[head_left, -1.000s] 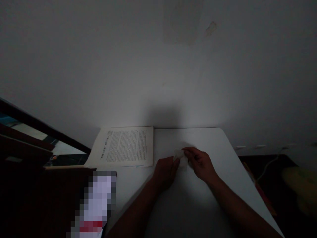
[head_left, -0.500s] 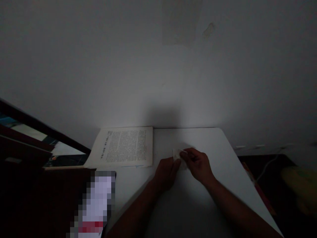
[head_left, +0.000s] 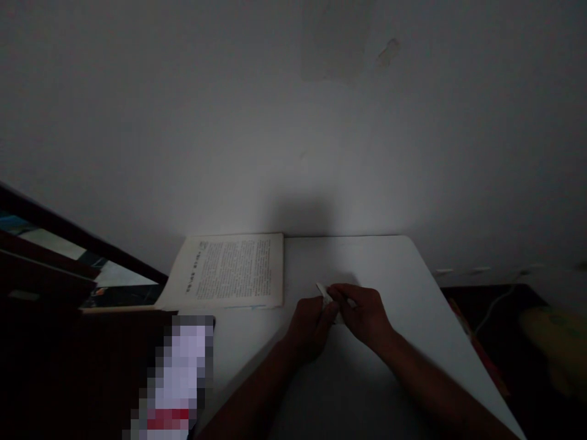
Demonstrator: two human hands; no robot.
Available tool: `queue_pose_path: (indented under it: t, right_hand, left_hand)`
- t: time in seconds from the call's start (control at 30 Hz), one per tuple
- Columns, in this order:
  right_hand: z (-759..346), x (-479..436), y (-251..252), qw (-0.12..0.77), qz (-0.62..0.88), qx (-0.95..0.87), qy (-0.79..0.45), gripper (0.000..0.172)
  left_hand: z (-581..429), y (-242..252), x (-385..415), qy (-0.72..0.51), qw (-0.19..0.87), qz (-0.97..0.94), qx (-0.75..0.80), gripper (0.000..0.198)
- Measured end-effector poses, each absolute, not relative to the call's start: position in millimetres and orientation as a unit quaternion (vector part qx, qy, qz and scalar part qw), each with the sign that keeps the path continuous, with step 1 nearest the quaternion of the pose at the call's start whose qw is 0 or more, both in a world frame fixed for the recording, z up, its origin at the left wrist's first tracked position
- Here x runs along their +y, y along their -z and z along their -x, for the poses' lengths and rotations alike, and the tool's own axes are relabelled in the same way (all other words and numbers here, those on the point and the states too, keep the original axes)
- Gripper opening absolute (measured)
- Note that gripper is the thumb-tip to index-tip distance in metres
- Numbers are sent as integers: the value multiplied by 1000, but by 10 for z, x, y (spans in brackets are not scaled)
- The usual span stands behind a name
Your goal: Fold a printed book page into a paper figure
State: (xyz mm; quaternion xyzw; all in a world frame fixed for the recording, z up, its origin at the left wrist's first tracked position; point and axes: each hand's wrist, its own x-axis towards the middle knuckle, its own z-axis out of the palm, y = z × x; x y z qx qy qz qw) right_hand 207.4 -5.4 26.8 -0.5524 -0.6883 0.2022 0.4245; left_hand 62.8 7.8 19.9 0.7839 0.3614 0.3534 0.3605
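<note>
A small piece of pale paper (head_left: pixel 325 294) is pinched between both hands above the table, with one narrow edge sticking up at its left. My left hand (head_left: pixel 308 324) is closed on its near left side, thumb on top. The fingers of my right hand (head_left: pixel 365 310) press on the paper from the right, close against the left thumb. Most of the paper is hidden behind the fingers, and the dim light hides its details.
The white table (head_left: pixel 385 260) stands against a grey wall (head_left: pixel 220 134). At the back left lies a printed booklet (head_left: pixel 233 272), turned sideways. A phone-like object (head_left: pixel 181 366), blurred out, is at the front left. Beyond the right edge are a cable (head_left: pixel 493 305) and a yellowish item (head_left: pixel 554 342).
The paper has gone from lying fairly flat and facing me to a narrower, folded-looking shape. Both hands have come slightly nearer, and the right fingers have closed in towards the left thumb.
</note>
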Motion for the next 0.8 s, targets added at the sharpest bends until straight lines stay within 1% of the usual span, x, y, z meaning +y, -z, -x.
queue_pose_path:
  t: [0.07, 0.17, 0.23, 0.3, 0.33, 0.4, 0.5, 0.57, 0.63, 0.67, 0.77, 0.8]
  right_hand:
    - [-2073, -58, -283, 407, 555, -692, -215, 22]
    - [-2135, -35, -290, 391, 568, -675, -264, 24]
    - [-2211, -5, -274, 390, 581, -648, -300, 26]
    - [-2291, 29, -244, 385, 595, -632, -314, 27]
    - [-2326, 45, -226, 381, 597, -637, -304, 27]
    - [-2373, 73, -193, 363, 595, -668, -260, 26]
    - [-2380, 100, -159, 314, 585, -723, -189, 29]
    - [-2355, 111, -149, 276, 585, -747, -155, 29]
    - [-2324, 119, -145, 248, 590, -757, -133, 27]
    - [-2310, 122, -143, 238, 595, -758, -125, 27]
    - [-2288, 129, -128, 219, 603, -759, -108, 26]
    - [-2288, 132, -119, 217, 606, -759, -103, 25]
  left_hand:
    - [-617, -185, 75, -350, 365, -780, 367, 40]
    - [-600, -179, 111, -329, 405, -767, 373, 44]
    - [-594, -190, 157, -304, 427, -762, 381, 47]
    - [-592, -210, 207, -262, 426, -764, 407, 50]
    - [-591, -220, 226, -236, 410, -768, 431, 52]
    - [-588, -234, 245, -179, 345, -782, 487, 55]
    - [-575, -237, 213, -92, 220, -803, 546, 57]
    - [-567, -236, 168, -44, 172, -807, 563, 56]
    - [-569, -237, 125, -31, 144, -806, 573, 49]
    - [-576, -238, 110, -46, 131, -810, 570, 42]
    - [-611, -227, 102, -138, 96, -845, 508, 15]
    - [-623, -216, 109, -165, 91, -858, 479, 9]
